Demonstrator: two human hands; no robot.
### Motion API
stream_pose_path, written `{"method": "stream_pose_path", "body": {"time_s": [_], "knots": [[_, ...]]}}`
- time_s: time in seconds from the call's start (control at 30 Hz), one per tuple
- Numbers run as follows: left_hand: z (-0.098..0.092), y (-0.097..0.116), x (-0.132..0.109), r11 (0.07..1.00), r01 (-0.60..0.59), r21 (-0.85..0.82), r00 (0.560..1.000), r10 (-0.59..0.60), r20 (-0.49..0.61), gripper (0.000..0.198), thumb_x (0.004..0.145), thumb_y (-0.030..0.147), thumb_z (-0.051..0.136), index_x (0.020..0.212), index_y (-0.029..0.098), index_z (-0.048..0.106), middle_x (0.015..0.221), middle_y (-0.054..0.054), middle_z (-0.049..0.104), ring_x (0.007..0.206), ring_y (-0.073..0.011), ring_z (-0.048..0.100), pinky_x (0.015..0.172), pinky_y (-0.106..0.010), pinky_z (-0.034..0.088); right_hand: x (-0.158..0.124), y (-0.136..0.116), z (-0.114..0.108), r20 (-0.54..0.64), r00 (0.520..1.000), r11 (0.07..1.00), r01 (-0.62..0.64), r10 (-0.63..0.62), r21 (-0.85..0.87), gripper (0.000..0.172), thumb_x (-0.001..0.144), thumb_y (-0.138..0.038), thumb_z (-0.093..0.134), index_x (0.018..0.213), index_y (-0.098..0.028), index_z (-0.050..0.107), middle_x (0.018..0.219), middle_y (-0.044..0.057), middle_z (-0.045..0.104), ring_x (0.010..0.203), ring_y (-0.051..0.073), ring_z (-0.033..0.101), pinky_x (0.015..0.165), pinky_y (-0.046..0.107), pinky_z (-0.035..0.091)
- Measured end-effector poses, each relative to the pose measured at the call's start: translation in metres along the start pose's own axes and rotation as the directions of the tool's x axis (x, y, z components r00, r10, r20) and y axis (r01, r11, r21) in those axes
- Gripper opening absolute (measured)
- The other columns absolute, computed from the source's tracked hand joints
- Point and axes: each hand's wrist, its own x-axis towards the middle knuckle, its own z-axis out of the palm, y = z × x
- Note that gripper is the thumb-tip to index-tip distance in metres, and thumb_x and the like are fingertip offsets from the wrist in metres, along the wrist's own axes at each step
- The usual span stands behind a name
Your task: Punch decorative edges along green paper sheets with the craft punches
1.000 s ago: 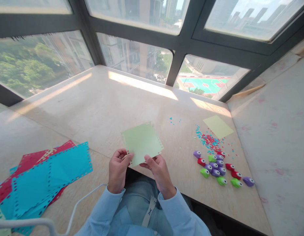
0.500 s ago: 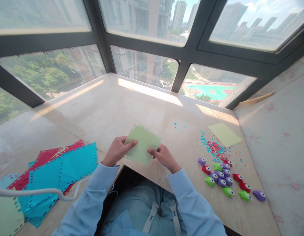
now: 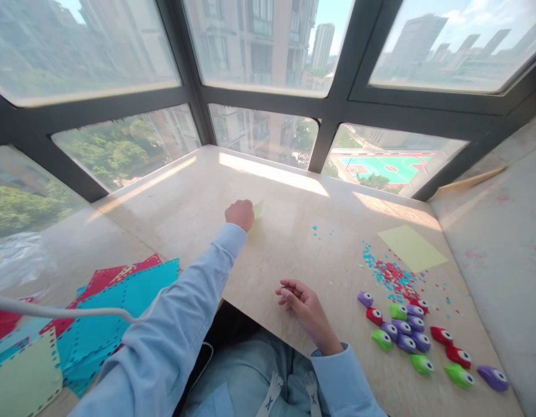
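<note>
My left hand (image 3: pixel 240 215) is stretched far out over the table, closed on a pale green sheet of paper (image 3: pixel 258 209). Only a small part of the sheet shows beyond the knuckles; the fingertips are hidden. Close to the table's front edge, my right hand (image 3: pixel 306 307) is held with fingers half bent and apart, nothing in it. To its right several small purple, red and green craft punches (image 3: pixel 406 343) with eyes on them stand in a group. Behind these lies a scatter of red and blue paper bits (image 3: pixel 397 279).
A pale yellow-green sheet (image 3: pixel 412 248) lies at the right by the wall. At the left, blue hole-edged sheets (image 3: pixel 142 295), a red sheet (image 3: pixel 103 281) and a pale green one (image 3: pixel 27 373) overlap beneath a white cable (image 3: pixel 59 310). Clear plastic (image 3: pixel 18 263) lies behind them.
My left hand has moved forward, away from my body, with the green sheet. My right hand has let go of the sheet and now rests lower and further right. The view has shifted slightly.
</note>
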Motion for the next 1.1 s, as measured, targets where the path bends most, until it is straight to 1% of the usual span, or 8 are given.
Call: {"method": "stream_pose_path", "body": {"time_s": [0.23, 0.43, 0.57, 0.73, 0.83, 0.93, 1.0, 1.1], "knots": [[0.012, 0.017, 0.014, 0.997, -0.081, -0.021, 0.993, 0.082, 0.083, 0.034, 0.087, 0.015, 0.046, 0.108, 0.012, 0.072, 0.111, -0.023, 0.068, 0.108, -0.0307, 0.065, 0.090, -0.039, 0.051, -0.019, 0.003, -0.008, -0.031, 0.999, 0.993, 0.012, -0.009, 0.114, 0.050, 0.069, -0.053, 0.077, 0.101, -0.014, 0.069, 0.088, 0.011, 0.075, 0.072, 0.019, 0.067, 0.062, 0.030, 0.049], [0.027, 0.032, 0.006, 0.982, -0.128, -0.139, 0.974, 0.151, 0.167, 0.030, 0.084, 0.019, 0.053, 0.105, 0.013, 0.073, 0.109, -0.020, 0.070, 0.105, -0.0282, 0.066, 0.090, -0.034, 0.050, -0.034, 0.010, -0.017, -0.056, 0.998, 0.985, 0.034, -0.024, 0.167, 0.046, 0.074, -0.050, 0.076, 0.103, -0.015, 0.069, 0.087, 0.009, 0.074, 0.073, 0.019, 0.066, 0.066, 0.032, 0.050], [0.038, 0.047, -0.002, 0.953, -0.132, -0.274, 0.957, 0.195, 0.216, 0.022, 0.081, 0.019, 0.058, 0.094, 0.011, 0.074, 0.096, -0.018, 0.073, 0.096, -0.0264, 0.069, 0.083, -0.030, 0.052, -0.041, 0.017, -0.024, -0.080, 0.997, 0.970, 0.038, -0.020, 0.240, 0.045, 0.074, -0.049, 0.076, 0.103, -0.016, 0.069, 0.086, 0.008, 0.074, 0.073, 0.018, 0.065, 0.067, 0.031, 0.049], [0.054, 0.082, -0.024, 0.854, -0.083, -0.513, 0.914, 0.270, 0.302, 0.024, 0.088, 0.023, 0.056, 0.100, 0.007, 0.070, 0.087, -0.012, 0.072, 0.074, -0.0196, 0.068, 0.064, -0.026, 0.053, -0.046, 0.021, -0.028, -0.090, 0.996, 0.952, 0.043, -0.016, 0.302, 0.043, 0.074, -0.047, 0.077, 0.103, -0.017, 0.070, 0.087, 0.007, 0.073, 0.073, 0.017, 0.064, 0.068, 0.030, 0.048], [0.064, 0.111, -0.045, 0.760, -0.058, -0.648, 0.872, 0.355, 0.338, 0.033, 0.096, 0.030, 0.049, 0.109, 0.005, 0.065, 0.097, -0.011, 0.068, 0.087, -0.0224, 0.067, 0.073, -0.031, 0.054, -0.049, 0.020, -0.027, -0.098, 0.995, 0.948, 0.044, -0.013, 0.316, 0.042, 0.074, -0.047, 0.077, 0.102, -0.017, 0.070, 0.086, 0.007, 0.073, 0.072, 0.016, 0.063, 0.068, 0.031, 0.047], [0.068, 0.134, -0.062, 0.665, -0.045, -0.746, 0.830, 0.441, 0.343, 0.034, 0.096, 0.038, 0.052, 0.119, 0.014, 0.059, 0.119, -0.008, 0.060, 0.105, -0.0247, 0.061, 0.087, -0.042, 0.054, -0.051, 0.019, -0.027, -0.119, 0.993, 0.945, 0.049, -0.011, 0.323, 0.042, 0.072, -0.047, 0.078, 0.100, -0.018, 0.071, 0.084, 0.007, 0.073, 0.070, 0.016, 0.062, 0.067, 0.031, 0.046], [0.065, 0.141, -0.066, 0.626, -0.052, -0.778, 0.833, 0.457, 0.312, 0.035, 0.095, 0.038, 0.053, 0.121, 0.015, 0.058, 0.122, -0.007, 0.058, 0.107, -0.0252, 0.060, 0.089, -0.044, 0.053, -0.053, 0.018, -0.026, -0.132, 0.991, 0.945, 0.050, -0.007, 0.324, 0.042, 0.070, -0.048, 0.079, 0.098, -0.017, 0.071, 0.082, 0.007, 0.073, 0.069, 0.017, 0.062, 0.066, 0.031, 0.046], [0.055, 0.133, -0.057, 0.642, -0.079, -0.763, 0.878, 0.407, 0.251, 0.034, 0.097, 0.038, 0.049, 0.117, 0.013, 0.060, 0.113, -0.007, 0.062, 0.101, -0.0226, 0.063, 0.084, -0.040, 0.055, -0.054, 0.018, -0.025, -0.140, 0.990, 0.943, 0.051, -0.005, 0.329, 0.042, 0.069, -0.048, 0.079, 0.097, -0.017, 0.071, 0.081, 0.006, 0.073, 0.069, 0.016, 0.062, 0.065, 0.030, 0.046]]}}
